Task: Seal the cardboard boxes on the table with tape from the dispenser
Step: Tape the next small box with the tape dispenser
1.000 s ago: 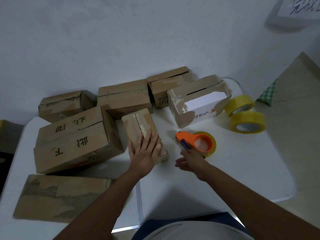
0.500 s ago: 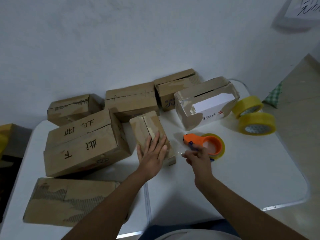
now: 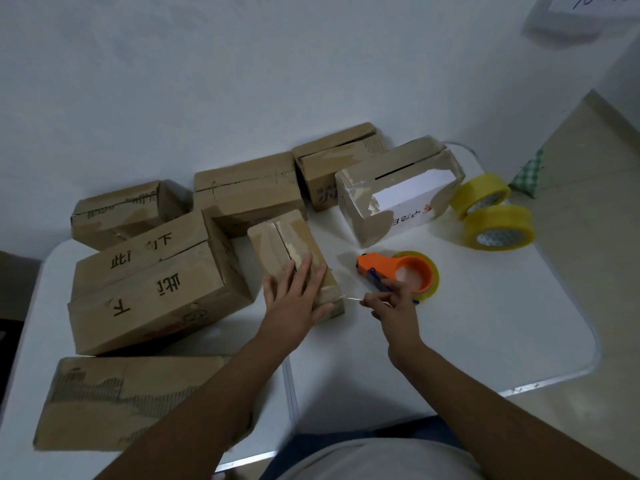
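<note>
A small cardboard box (image 3: 284, 247) lies in the middle of the white table (image 3: 485, 323), its top flaps closed along a centre seam. My left hand (image 3: 296, 294) rests flat on its near end with fingers straight. Just right of it sits an orange tape dispenser (image 3: 398, 273) with a yellowish tape roll. My right hand (image 3: 391, 306) is in front of the dispenser and pinches the free end of clear tape, which stretches as a thin strip (image 3: 349, 298) toward the box's near corner.
Several more cardboard boxes crowd the left and back: a large printed one (image 3: 149, 282), a flat one (image 3: 114, 400) at the front left, a white-sided one (image 3: 398, 195) behind the dispenser. Two spare yellow tape rolls (image 3: 495, 220) sit at the back right.
My right hand moved from reaching beside the dispenser to its front, took hold of the tape end and drew it out toward the box. My left hand stayed on the box.
</note>
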Tool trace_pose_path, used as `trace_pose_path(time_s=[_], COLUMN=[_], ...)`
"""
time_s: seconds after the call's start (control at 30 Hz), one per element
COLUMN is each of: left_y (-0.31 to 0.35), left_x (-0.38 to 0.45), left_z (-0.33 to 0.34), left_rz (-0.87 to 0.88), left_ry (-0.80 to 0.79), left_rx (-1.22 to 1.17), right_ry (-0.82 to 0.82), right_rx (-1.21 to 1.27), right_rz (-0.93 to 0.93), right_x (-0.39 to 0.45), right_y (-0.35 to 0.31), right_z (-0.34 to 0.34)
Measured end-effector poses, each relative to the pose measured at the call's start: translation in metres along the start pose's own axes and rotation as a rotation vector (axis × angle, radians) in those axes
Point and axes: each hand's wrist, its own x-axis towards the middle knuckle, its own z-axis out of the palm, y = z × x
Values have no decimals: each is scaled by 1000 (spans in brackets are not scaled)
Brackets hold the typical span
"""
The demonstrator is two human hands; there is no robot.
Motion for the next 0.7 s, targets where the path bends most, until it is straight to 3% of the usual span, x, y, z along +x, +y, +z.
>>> trace_pose_path(time_s=[0.13, 0.47, 0.7], left_y=[15, 3, 1], left_x=[7, 5, 7], left_z=[3, 9, 12], left_rz=[-19, 61, 84], left_ry=[30, 149, 182], left_rx=[231, 195, 183], right_ry=[6, -16, -138], right_rx=[-12, -173, -380], right_rz=[11, -134, -278], right_x=[5, 27, 49], right_y=[1, 6, 8], right_z=[-1, 9, 42])
